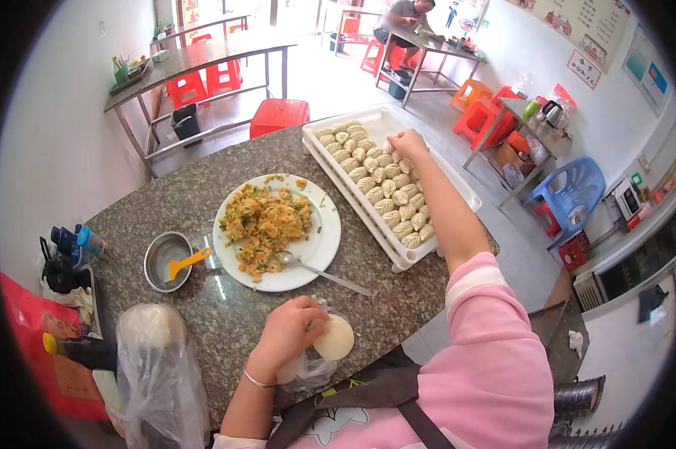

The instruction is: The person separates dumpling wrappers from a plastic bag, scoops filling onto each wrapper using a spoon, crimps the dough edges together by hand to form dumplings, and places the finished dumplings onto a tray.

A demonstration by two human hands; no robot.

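Observation:
My left hand (297, 333), at the near edge of the stone table, pinches a round, flat dough wrapper (333, 339). My right hand (408, 145) reaches over a white plastic tray (465, 191), fingers closed at its far side on a pleated dumpling that they mostly cover. Rows of pale pleated dumplings (384, 187) fill much of that tray. Left of it, a white plate (327, 228) bears a heap of chopped orange and green filling (267, 217). A metal spoon (334, 278) rests with its bowl in the filling and its handle over the rim.
A metal bowl (155, 262) with a yellow-handled utensil (190, 263) stands left of the plate. A clear plastic bag (158, 374) and a dark bottle (83, 350) occupy the near left. Beyond are a red stool (279, 116), a blue chair (574, 194) and a seated person (409, 19).

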